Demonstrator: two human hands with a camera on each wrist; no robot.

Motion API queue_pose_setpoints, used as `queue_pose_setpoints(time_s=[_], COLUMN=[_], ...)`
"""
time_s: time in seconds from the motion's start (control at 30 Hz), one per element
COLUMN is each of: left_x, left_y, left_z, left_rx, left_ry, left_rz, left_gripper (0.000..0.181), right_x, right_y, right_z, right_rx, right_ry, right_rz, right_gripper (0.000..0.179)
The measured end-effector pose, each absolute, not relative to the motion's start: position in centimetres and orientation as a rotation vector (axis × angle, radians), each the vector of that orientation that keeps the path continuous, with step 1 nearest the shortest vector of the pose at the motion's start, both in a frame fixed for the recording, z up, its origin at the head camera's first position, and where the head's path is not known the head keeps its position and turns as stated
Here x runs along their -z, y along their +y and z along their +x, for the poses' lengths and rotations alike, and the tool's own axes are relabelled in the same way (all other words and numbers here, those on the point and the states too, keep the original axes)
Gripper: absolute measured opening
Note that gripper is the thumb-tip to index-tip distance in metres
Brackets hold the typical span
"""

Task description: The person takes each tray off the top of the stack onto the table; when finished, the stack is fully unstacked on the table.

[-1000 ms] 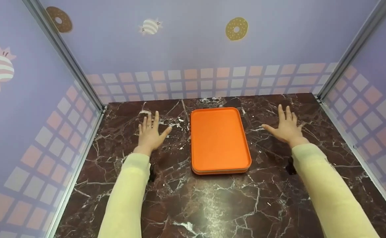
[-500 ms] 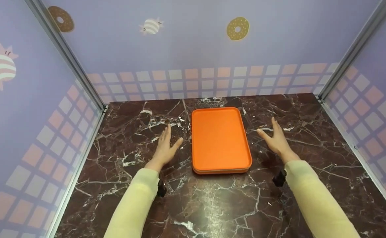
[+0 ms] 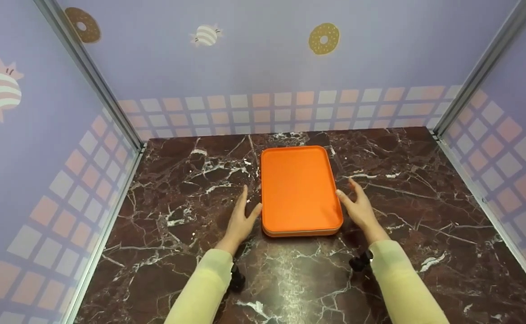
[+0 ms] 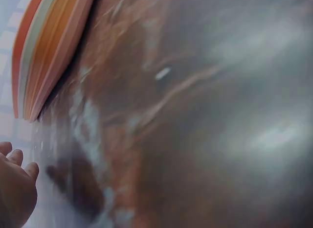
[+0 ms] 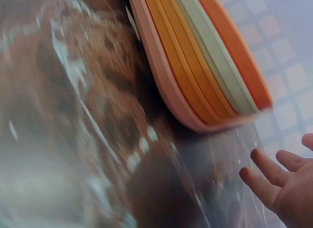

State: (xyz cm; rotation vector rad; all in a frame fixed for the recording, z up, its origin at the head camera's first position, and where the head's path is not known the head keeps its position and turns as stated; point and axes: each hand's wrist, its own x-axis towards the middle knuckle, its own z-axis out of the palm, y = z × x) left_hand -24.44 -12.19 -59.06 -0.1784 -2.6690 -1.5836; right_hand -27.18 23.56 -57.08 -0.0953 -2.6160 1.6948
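Observation:
A stack of rectangular trays with rounded corners lies on the dark marbled tabletop, the top one bright orange. From the side, in the right wrist view, the stacked trays show orange, pale grey-green, amber and pink layers. My left hand is beside the left edge, fingers extended and thumb apart, holding nothing. On the opposite side my right hand has its thumb tip at the right edge; contact is hard to tell. Both wrist views show fingers clear of the stack's sides.
Brown-red marbled tabletop surrounds the stack. Lilac printed panels stand behind, at left and at right, with metal strips along their corners. Black wrist-worn cameras hang under both sleeves.
Both hands have moved inward and nearer to me, from well outside the stack to close beside its left and right edges. The trays have stayed in place.

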Motion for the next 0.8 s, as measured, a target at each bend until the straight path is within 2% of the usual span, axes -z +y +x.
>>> queue_pose_setpoints(time_s=[0.1,0.37,0.8], left_x=[59.4,60.0,61.2], left_y=[-11.8,-11.5,-11.1], left_z=[-24.1,-23.7,-23.2], left_rx=[1.589,1.475,1.115], left_ry=[-2.685,-2.8,-2.907], left_rz=[-0.194,-0.33,-0.464], left_gripper=[0.087,0.113,0.127], right_x=[57.5,58.4,58.4], right_y=[22.9,21.8,21.0], right_z=[-26.5,-24.8,-23.5], right_rx=[-1.751,-1.749,-1.562], right_ry=[-2.562,-2.489,-2.507], right_rz=[-0.106,-0.2,-0.291], right_gripper=[0.068,0.059,0.036])
